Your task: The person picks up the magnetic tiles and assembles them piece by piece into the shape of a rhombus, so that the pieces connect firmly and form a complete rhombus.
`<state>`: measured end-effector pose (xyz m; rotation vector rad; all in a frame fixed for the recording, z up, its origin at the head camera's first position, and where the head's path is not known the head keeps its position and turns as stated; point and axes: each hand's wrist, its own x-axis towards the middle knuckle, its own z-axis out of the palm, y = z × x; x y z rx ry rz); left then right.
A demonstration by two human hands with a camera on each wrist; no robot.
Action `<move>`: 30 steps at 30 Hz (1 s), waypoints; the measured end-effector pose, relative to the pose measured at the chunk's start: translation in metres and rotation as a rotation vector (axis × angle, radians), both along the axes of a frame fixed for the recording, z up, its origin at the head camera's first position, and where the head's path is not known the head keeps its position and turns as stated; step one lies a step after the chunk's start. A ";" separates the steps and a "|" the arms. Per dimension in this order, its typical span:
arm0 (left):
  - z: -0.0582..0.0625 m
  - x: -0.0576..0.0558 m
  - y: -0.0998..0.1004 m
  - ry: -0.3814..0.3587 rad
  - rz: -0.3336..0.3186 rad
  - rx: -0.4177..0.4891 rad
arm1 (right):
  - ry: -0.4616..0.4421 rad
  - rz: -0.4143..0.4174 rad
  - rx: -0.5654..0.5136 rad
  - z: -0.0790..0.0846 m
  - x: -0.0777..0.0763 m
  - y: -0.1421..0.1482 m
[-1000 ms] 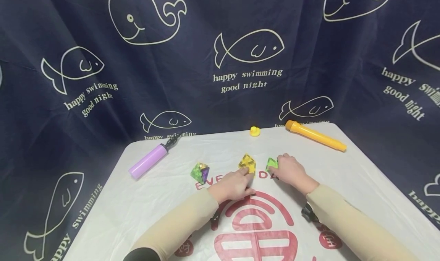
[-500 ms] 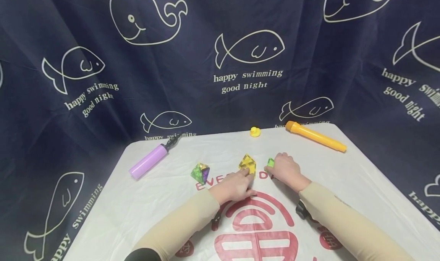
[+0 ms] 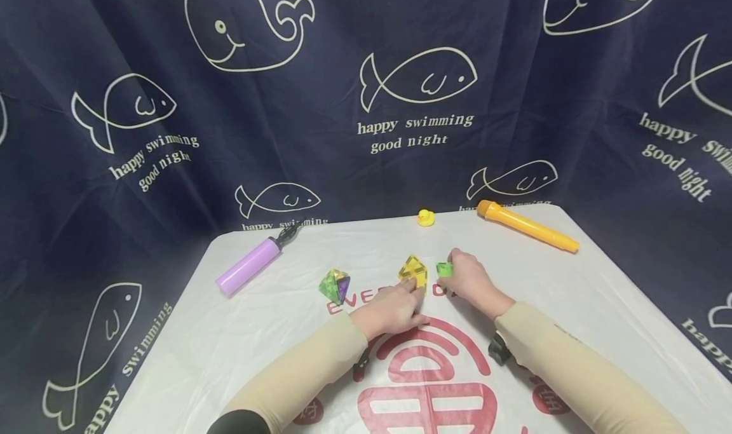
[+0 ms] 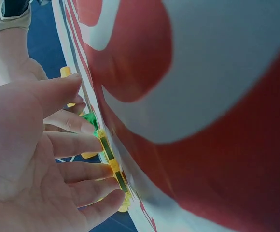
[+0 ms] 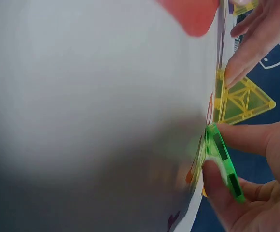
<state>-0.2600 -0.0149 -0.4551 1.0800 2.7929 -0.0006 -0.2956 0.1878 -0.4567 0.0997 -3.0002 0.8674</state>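
Note:
My left hand [image 3: 393,308] rests with fairly straight fingers on a yellow magnetic tile [image 4: 113,164] lying on the table. A yellow triangular magnetic tile [image 5: 246,102] stands up from its far side, also seen in the head view. To the right, my right hand [image 3: 471,283] pinches a green magnetic tile [image 5: 227,166] between thumb and fingers. That tile is held tilted, its lower edge near the tabletop and close to the yellow tiles. Left of both hands sits a pointed shape of green, purple and yellow tiles [image 3: 334,286].
A purple hand pump [image 3: 248,267] lies at the table's left edge. At the back are a small yellow rubber duck [image 3: 426,218] and an orange-yellow microphone-like stick [image 3: 528,226]. A dark blue curtain [image 3: 320,135] hangs behind the white-covered table [image 3: 189,332].
My right hand has moved a little left with the green tile, nearer the yellow tiles, and the tile has turned. My left hand stays on the yellow tile.

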 end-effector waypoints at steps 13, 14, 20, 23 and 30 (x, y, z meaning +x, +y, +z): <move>0.001 -0.001 0.000 -0.001 -0.009 0.001 | 0.071 0.023 -0.009 0.000 0.003 -0.015; 0.001 -0.001 0.000 -0.001 -0.010 0.001 | 0.070 0.027 -0.014 0.001 0.003 -0.016; 0.001 -0.002 0.000 0.006 -0.012 -0.002 | 0.074 0.079 -0.042 0.000 0.003 -0.020; 0.001 -0.002 0.001 0.006 -0.017 -0.002 | 0.079 0.098 -0.031 -0.002 0.002 -0.021; 0.000 -0.002 0.000 0.026 -0.030 0.001 | 0.121 0.147 -0.032 -0.002 0.003 -0.023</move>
